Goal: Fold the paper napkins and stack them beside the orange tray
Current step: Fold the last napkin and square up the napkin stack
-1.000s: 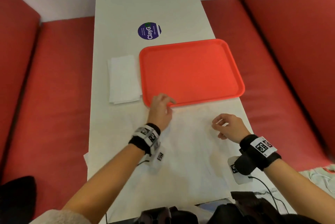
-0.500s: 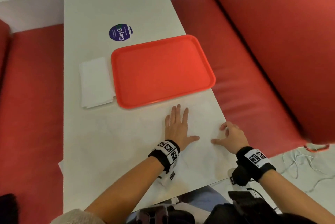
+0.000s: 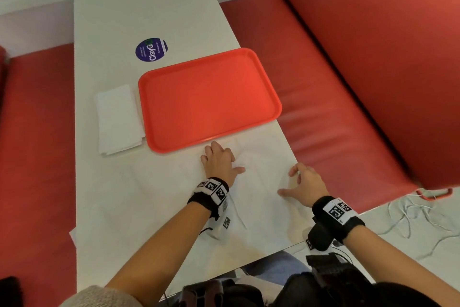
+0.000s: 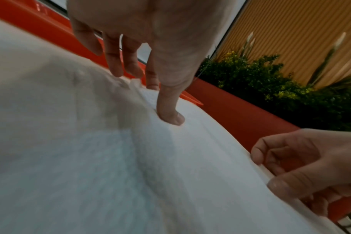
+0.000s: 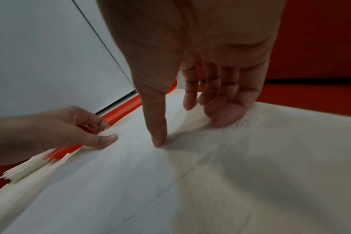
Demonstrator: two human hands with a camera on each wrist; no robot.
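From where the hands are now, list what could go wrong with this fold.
1. The unfolded napkin reaches the table's right edge, where the right hand works; a careless pull could drag it off onto the red seat.
2. The thin napkin is already rumpled near the left hand; fingertip pressure may tear it or set a crooked crease.
3. The left hand sits right by the orange tray; a forward slip could nudge it toward the folded stack.

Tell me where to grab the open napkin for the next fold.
Pinch the open napkin at its right edge, beside the right hand, coming from the table's right side. It lies flat, so only an edge offers purchase; the left hand presses it flat.
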